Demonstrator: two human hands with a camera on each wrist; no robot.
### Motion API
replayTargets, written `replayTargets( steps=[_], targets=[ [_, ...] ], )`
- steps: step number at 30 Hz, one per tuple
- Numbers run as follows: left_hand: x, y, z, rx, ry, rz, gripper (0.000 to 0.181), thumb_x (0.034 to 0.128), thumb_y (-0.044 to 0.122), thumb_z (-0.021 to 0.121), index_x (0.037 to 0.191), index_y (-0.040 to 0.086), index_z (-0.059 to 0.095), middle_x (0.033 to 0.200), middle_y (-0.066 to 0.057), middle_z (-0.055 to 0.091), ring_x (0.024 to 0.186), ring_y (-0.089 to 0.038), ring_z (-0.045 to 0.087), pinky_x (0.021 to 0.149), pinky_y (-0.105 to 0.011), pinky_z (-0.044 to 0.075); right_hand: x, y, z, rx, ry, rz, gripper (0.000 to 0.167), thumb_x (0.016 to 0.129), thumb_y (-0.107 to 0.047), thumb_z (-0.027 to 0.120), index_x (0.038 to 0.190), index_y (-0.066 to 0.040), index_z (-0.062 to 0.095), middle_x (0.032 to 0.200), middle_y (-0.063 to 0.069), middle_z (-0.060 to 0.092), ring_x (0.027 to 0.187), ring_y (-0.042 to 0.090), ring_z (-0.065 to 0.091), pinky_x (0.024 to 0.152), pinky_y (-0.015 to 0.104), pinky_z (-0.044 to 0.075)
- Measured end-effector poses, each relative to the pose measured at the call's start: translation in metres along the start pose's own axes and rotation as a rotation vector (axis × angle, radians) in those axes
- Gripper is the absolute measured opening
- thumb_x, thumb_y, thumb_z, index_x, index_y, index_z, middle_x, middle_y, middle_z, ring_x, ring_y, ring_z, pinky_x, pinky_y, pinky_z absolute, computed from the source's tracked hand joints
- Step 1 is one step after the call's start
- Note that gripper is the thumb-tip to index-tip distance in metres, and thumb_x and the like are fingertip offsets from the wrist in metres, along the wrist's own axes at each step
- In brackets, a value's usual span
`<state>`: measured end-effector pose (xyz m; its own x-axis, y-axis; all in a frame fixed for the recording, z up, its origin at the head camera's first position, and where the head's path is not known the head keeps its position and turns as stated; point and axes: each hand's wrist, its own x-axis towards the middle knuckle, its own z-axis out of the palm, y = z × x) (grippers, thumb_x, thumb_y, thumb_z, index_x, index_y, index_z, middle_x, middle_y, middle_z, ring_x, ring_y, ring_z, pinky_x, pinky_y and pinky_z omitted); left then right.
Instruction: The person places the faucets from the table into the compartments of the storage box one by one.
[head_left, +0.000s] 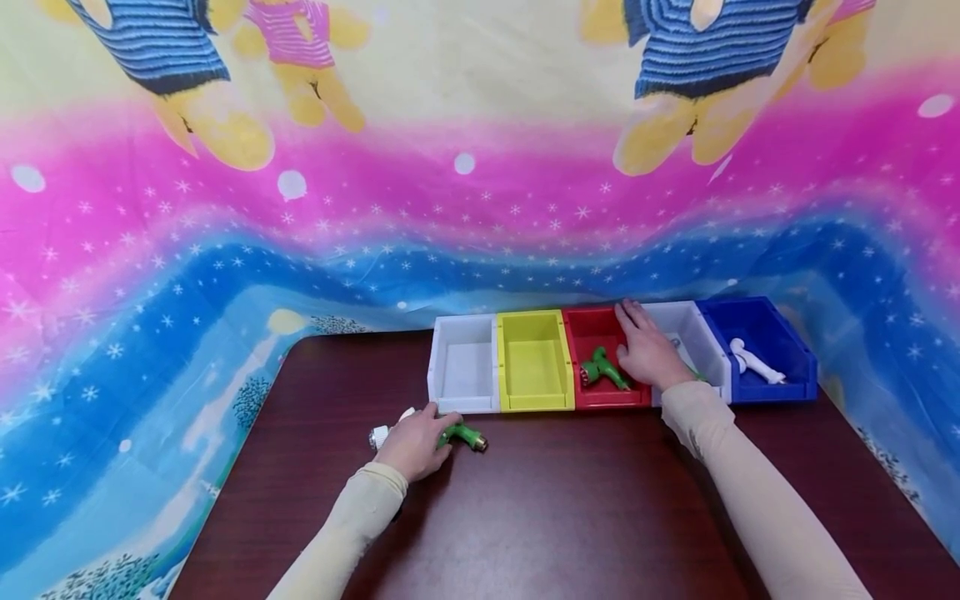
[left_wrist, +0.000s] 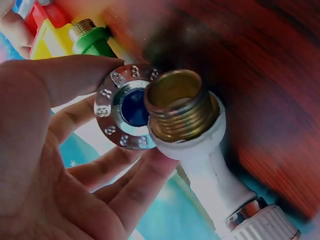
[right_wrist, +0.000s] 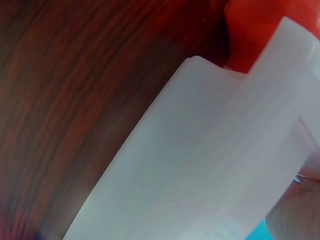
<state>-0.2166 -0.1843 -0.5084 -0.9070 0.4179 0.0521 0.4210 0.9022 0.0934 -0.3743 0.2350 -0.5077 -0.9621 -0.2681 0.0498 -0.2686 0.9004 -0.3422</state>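
In the head view my left hand (head_left: 416, 442) is low over the tabletop, at a white tap (head_left: 380, 437) and a green tap (head_left: 470, 436). The left wrist view shows thumb and fingers about a chrome disc (left_wrist: 107, 117) with a blue centre, against the white tap (left_wrist: 210, 172) with its brass threaded end. Beyond it the green tap (left_wrist: 94, 42) shows its threaded end. My right hand (head_left: 651, 354) lies with straight fingers over the wall between the red bin (head_left: 588, 325) and the right white bin (head_left: 705, 333). The wall hides much of it in the right wrist view.
Bins stand in a row: left white (head_left: 465, 367), yellow (head_left: 531, 362), red, white and blue (head_left: 795, 350). A green tap (head_left: 603, 369) lies in the red bin, a white tap (head_left: 753, 363) in the blue one. Printed cloth (head_left: 465, 208) hangs behind the table (head_left: 585, 517).
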Motion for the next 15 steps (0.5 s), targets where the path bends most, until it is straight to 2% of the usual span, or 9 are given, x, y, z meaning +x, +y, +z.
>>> replayTargets(
  steps=[2, 7, 15],
  targets=[
    [0.0002, 0.0008, -0.0002, -0.014, -0.027, -0.010, 0.038, 0.0889, 0.022, 0.078, 0.125, 0.023, 0.067, 0.096, -0.007, 0.060, 0.078, -0.022, 0.060, 0.073, -0.041, 0.055, -0.0005, -0.0002, -0.0002, 0.001, 0.001, 0.003, 0.078, 0.102, -0.017, 0.053, 0.167, -0.004, 0.012, 0.174, 0.020, 0.005, 0.160, 0.040, 0.001, 0.123, 0.064, 0.021],
    [0.0006, 0.0030, -0.0021, -0.034, -0.063, 0.008, 0.039, 0.0842, 0.023, 0.077, 0.122, 0.021, 0.070, 0.095, -0.005, 0.062, 0.081, -0.021, 0.060, 0.078, -0.041, 0.054, -0.0009, -0.0008, -0.0008, -0.001, 0.000, 0.011, 0.078, 0.102, -0.017, 0.053, 0.167, -0.005, 0.013, 0.174, 0.020, 0.005, 0.160, 0.040, 0.002, 0.123, 0.065, 0.020],
    [-0.0013, 0.0095, -0.0076, 0.033, -0.041, 0.120, 0.034, 0.0762, 0.026, 0.077, 0.110, 0.024, 0.070, 0.084, 0.005, 0.054, 0.073, -0.012, 0.049, 0.067, -0.032, 0.048, -0.0003, -0.0014, 0.0001, 0.000, 0.001, 0.013, 0.078, 0.102, -0.017, 0.054, 0.167, -0.007, 0.014, 0.174, 0.019, 0.006, 0.161, 0.040, 0.002, 0.121, 0.066, 0.022]
  ],
)
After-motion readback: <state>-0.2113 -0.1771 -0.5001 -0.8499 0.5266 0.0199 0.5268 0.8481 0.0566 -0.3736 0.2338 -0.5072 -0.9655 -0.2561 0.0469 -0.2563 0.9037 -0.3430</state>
